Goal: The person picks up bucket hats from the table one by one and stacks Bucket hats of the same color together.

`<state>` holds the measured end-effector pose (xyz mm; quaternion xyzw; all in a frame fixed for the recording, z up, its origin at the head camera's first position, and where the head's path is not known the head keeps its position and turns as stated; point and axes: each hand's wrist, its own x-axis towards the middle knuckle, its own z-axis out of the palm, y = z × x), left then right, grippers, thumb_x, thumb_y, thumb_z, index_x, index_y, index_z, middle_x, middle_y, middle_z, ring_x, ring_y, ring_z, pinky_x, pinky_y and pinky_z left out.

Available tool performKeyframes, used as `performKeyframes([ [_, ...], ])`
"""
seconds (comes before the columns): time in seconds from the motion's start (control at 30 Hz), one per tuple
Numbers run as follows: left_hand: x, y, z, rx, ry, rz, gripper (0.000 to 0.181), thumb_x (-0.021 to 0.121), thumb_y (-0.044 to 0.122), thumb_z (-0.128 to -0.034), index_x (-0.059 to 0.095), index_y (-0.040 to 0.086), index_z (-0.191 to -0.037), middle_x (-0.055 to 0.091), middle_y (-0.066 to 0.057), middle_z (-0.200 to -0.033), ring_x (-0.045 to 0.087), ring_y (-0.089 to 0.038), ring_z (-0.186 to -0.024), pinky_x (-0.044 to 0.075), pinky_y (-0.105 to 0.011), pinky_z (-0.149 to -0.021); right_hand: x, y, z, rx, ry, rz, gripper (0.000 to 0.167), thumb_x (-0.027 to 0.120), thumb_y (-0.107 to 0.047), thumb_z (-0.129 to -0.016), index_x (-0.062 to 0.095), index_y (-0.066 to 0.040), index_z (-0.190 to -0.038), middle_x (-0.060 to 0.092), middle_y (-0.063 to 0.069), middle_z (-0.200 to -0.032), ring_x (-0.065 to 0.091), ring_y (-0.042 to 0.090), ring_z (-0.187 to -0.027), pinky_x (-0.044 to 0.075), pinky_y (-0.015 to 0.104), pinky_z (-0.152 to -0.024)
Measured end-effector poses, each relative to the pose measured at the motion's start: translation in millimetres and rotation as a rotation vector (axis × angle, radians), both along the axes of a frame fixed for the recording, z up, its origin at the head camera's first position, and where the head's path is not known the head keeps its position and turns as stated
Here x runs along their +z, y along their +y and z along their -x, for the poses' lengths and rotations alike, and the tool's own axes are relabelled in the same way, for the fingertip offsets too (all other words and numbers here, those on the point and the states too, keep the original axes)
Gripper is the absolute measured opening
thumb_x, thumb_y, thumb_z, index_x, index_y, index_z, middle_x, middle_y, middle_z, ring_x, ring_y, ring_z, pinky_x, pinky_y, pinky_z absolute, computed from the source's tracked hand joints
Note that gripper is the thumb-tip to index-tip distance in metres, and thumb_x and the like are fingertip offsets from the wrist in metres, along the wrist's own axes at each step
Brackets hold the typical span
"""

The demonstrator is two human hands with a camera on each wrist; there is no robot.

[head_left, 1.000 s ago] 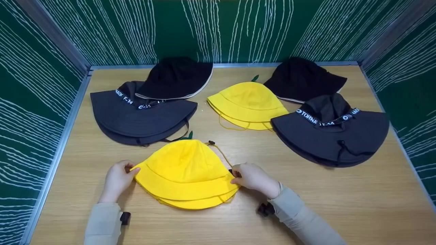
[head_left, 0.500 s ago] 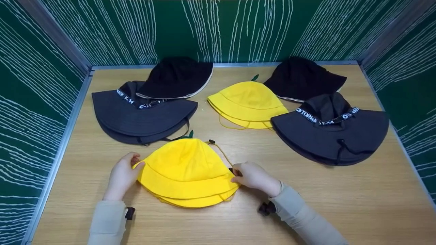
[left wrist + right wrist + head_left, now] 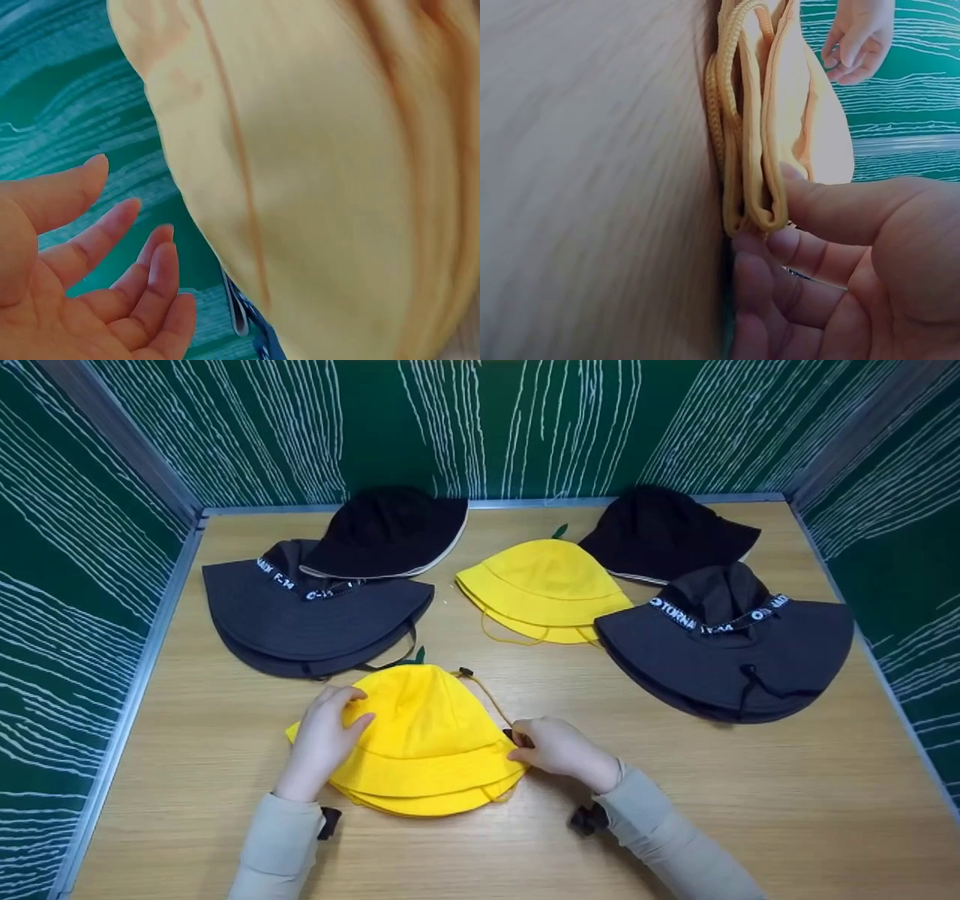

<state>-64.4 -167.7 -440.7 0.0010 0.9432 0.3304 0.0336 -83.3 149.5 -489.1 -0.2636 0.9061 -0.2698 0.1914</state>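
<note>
A yellow bucket hat (image 3: 420,720) lies folded flat on the table, with a green leaf on its crown and a yellow cord with a dark toggle at its right. My right hand (image 3: 559,750) pinches the right end of its brim; in the right wrist view, the thumb and fingers grip the folded yellow edge (image 3: 757,187). Over the left part of the hat hovers my left hand (image 3: 322,739), its fingers loosely bent and holding nothing. The left wrist view shows that hand (image 3: 112,277) apart from the yellow cloth (image 3: 315,172).
Behind lie a second yellow hat (image 3: 551,585), a dark grey wide-brimmed hat (image 3: 315,619) at left and another grey hat (image 3: 727,660) at right. Two black hats (image 3: 394,532) sit at the back edge, one at each side. Green panels (image 3: 480,427) wall the wooden table (image 3: 465,862).
My left hand has let go of the brim's left end and moved right, over the hat. The right hand keeps its pinch in the same place.
</note>
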Motion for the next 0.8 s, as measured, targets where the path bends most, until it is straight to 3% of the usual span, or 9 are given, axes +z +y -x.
performKeyframes([
  [0.17, 0.2, 15.2, -3.9, -0.05, -0.055, -0.019, 0.026, 0.067, 0.013, -0.0878, 0.063, 0.002, -0.111, 0.061, -0.015, -0.108, 0.057, -0.028, -0.1, 0.047, -0.042, -0.09, 1.9, 5, 5.9, -0.017, -0.068, 0.006, 0.024, 0.07, -0.026, -0.085, 0.054, -0.012, -0.074, 0.044, -0.006, -0.062, 0.039, 0.009, -0.056, 0.031, 0.021, -0.053],
  [0.3, 1.2, 24.6, -8.9, -0.092, -0.125, -0.008, 0.027, 0.068, 0.016, -0.087, 0.063, 0.004, -0.11, 0.061, -0.011, -0.108, 0.057, -0.025, -0.097, 0.048, -0.041, -0.088, 9.8, 15, 21.6, -0.057, -0.128, 0.043, 0.017, 0.068, -0.025, -0.087, 0.059, -0.011, -0.08, 0.054, -0.003, -0.067, 0.044, 0.011, -0.06, 0.037, 0.024, -0.057],
  [0.37, 1.5, 28.0, -12.0, -0.113, -0.165, 0.01, 0.028, 0.069, 0.017, -0.0862, 0.063, 0.005, -0.11, 0.062, -0.01, -0.107, 0.057, -0.023, -0.095, 0.048, -0.04, -0.088, 17.5, 24, 35.5, -0.078, -0.128, 0.066, 0.014, 0.065, -0.022, -0.089, 0.061, -0.009, -0.083, 0.058, 0.0, -0.072, 0.047, 0.012, -0.063, 0.04, 0.026, -0.059],
  [0.53, -0.6, 30.2, -19.5, -0.139, -0.255, 0.055, 0.026, 0.071, 0.018, -0.0844, 0.063, 0.005, -0.105, 0.061, -0.007, -0.098, 0.054, -0.019, -0.086, 0.048, -0.038, -0.084, 38.6, 54, 78.9, -0.199, -0.037, 0.049, 0.018, 0.062, -0.022, -0.09, 0.063, -0.005, -0.088, 0.062, 0.009, -0.081, 0.053, 0.019, -0.069, 0.043, 0.03, -0.061],
  [0.67, -4.0, 27.2, -21.4, -0.119, -0.316, 0.059, 0.019, 0.073, 0.019, -0.0834, 0.06, 0.007, -0.092, 0.055, -0.003, -0.083, 0.049, -0.017, -0.075, 0.044, -0.033, -0.072, 51.9, 76, 107.4, -0.33, -0.018, 0.017, 0.022, 0.06, -0.025, -0.092, 0.062, -0.003, -0.093, 0.062, 0.01, -0.083, 0.053, 0.02, -0.071, 0.043, 0.029, -0.062],
  [0.8, -6.1, 23.4, -20.2, -0.093, -0.33, 0.046, 0.021, 0.073, 0.017, -0.0824, 0.055, 0.007, -0.083, 0.048, -0.002, -0.073, 0.044, -0.016, -0.067, 0.036, -0.029, -0.064, 62.1, 92, 127.9, -0.439, -0.005, 0.04, 0.022, 0.058, -0.02, -0.093, 0.061, 0.002, -0.093, 0.061, 0.01, -0.078, 0.052, 0.016, -0.067, 0.041, 0.025, -0.06],
])
